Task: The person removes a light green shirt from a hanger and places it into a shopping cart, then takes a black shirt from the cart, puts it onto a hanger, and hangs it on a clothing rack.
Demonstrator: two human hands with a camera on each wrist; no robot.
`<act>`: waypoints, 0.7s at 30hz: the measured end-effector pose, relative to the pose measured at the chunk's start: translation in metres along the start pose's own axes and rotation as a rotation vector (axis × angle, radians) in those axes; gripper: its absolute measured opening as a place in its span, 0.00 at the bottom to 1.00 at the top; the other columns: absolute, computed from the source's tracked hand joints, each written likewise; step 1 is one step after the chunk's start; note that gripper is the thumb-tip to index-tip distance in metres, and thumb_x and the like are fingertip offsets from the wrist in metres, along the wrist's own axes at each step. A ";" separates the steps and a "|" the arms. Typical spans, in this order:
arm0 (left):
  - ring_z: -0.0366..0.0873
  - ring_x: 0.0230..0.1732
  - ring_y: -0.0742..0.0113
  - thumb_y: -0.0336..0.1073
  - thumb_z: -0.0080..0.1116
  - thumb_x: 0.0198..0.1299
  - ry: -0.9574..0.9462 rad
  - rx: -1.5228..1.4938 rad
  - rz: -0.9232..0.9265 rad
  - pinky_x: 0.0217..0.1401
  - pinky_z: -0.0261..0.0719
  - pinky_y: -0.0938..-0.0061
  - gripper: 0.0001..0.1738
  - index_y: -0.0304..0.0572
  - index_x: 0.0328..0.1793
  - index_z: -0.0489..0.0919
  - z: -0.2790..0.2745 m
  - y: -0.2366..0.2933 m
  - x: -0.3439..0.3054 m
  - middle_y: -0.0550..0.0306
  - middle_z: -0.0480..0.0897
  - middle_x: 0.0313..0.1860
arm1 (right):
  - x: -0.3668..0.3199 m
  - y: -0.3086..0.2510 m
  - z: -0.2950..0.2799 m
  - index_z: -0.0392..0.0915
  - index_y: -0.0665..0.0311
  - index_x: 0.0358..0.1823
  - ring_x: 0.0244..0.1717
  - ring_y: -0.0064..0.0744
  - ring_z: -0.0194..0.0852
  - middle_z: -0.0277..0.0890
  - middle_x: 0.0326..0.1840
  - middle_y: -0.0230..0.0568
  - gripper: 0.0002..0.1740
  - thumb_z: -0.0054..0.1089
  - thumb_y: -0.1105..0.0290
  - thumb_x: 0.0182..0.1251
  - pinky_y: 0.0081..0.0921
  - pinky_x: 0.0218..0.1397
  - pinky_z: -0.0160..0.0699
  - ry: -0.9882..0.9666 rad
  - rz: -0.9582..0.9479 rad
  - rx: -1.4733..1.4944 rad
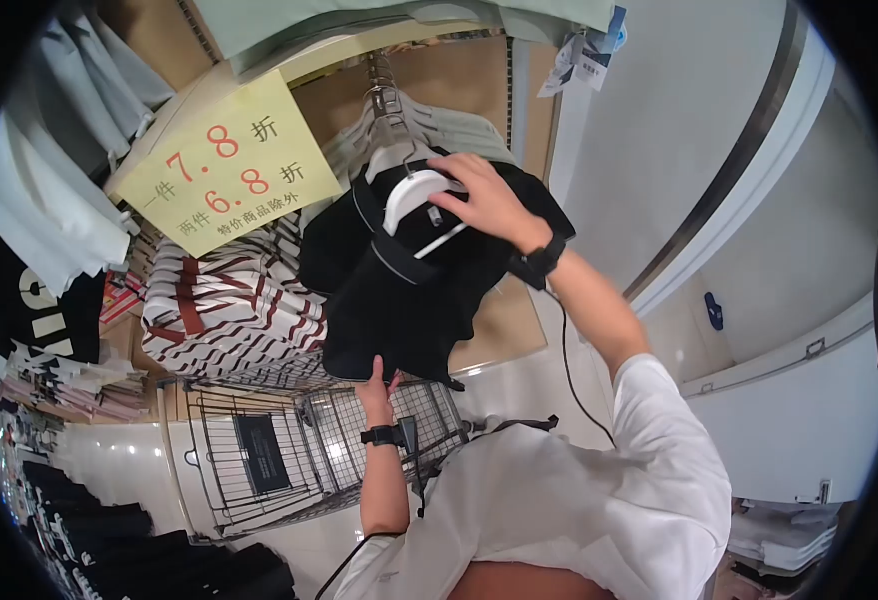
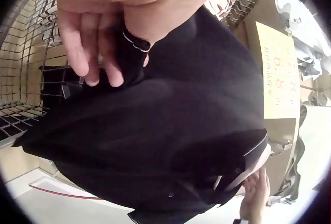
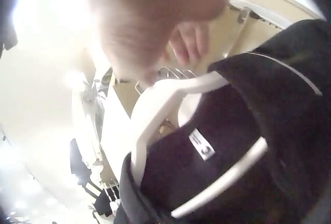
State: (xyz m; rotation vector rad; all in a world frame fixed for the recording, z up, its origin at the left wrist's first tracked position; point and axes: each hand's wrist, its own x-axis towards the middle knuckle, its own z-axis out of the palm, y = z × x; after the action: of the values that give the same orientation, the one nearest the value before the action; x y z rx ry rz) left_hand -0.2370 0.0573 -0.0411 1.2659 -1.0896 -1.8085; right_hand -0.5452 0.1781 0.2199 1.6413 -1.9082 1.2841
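Note:
A black collared shirt (image 1: pixel 389 310) with a thin white line along its collar hangs on a white hanger (image 1: pixel 414 195), in front of more garments on a rail. The right hand (image 1: pixel 484 200) is at the hanger's top, thumb and fingers around it; in the right wrist view that hand (image 3: pixel 160 27) touches the white plastic above a small neck label (image 3: pixel 201 144). Low on the shirt, the left hand (image 1: pixel 375 392) pinches the hem. In the left wrist view, the left thumb is partly hidden by black cloth (image 2: pixel 170 105) bunched at the hand (image 2: pixel 119 17).
A yellow sign (image 1: pixel 229 165) stands left of the shirt, above striped garments (image 1: pixel 229 300). Below is a wire shopping cart (image 1: pixel 289 450). White panels (image 1: pixel 689 130) rise on the right, and dark clothes (image 1: pixel 159 550) lie at lower left.

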 end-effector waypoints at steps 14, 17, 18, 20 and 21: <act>0.84 0.25 0.62 0.51 0.68 0.59 -0.098 0.298 -0.163 0.20 0.82 0.77 0.27 0.30 0.45 0.76 0.000 0.017 -0.008 0.50 0.83 0.32 | -0.158 0.045 0.160 0.76 0.70 0.25 0.16 0.25 0.62 0.68 0.12 0.33 0.18 0.73 0.63 0.59 0.29 0.26 0.67 0.474 0.920 0.193; 0.82 0.24 0.64 0.64 0.72 0.49 -0.119 0.546 -0.233 0.22 0.79 0.75 0.35 0.34 0.32 0.79 0.009 0.005 -0.029 0.52 0.81 0.26 | -0.169 0.032 0.146 0.73 0.69 0.23 0.19 0.18 0.56 0.65 0.14 0.32 0.18 0.72 0.65 0.60 0.25 0.23 0.61 0.466 0.946 0.503; 0.81 0.26 0.61 0.62 0.72 0.50 -0.137 0.786 0.060 0.26 0.78 0.71 0.34 0.32 0.34 0.79 0.019 0.000 -0.034 0.52 0.80 0.26 | -0.173 0.026 0.139 0.71 0.69 0.22 0.20 0.15 0.52 0.62 0.14 0.29 0.19 0.71 0.66 0.61 0.23 0.22 0.57 0.431 0.943 0.478; 0.78 0.36 0.52 0.53 0.76 0.49 -0.192 0.964 0.553 0.40 0.75 0.62 0.32 0.29 0.41 0.78 0.050 0.006 -0.045 0.49 0.78 0.32 | -0.189 0.027 0.139 0.71 0.69 0.22 0.21 0.15 0.53 0.62 0.14 0.28 0.19 0.72 0.66 0.61 0.22 0.22 0.57 0.424 0.960 0.520; 0.78 0.40 0.50 0.50 0.77 0.48 -0.178 0.825 0.633 0.43 0.75 0.61 0.31 0.30 0.44 0.78 0.075 0.025 -0.056 0.47 0.78 0.36 | -0.195 0.028 0.138 0.72 0.69 0.22 0.21 0.14 0.53 0.63 0.14 0.28 0.19 0.72 0.65 0.61 0.22 0.22 0.57 0.423 0.964 0.565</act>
State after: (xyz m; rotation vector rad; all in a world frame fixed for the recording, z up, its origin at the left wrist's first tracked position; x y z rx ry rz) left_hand -0.2898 0.1142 0.0166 0.9842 -2.1759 -1.0095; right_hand -0.4717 0.1905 -0.0083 0.4150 -2.2102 2.4538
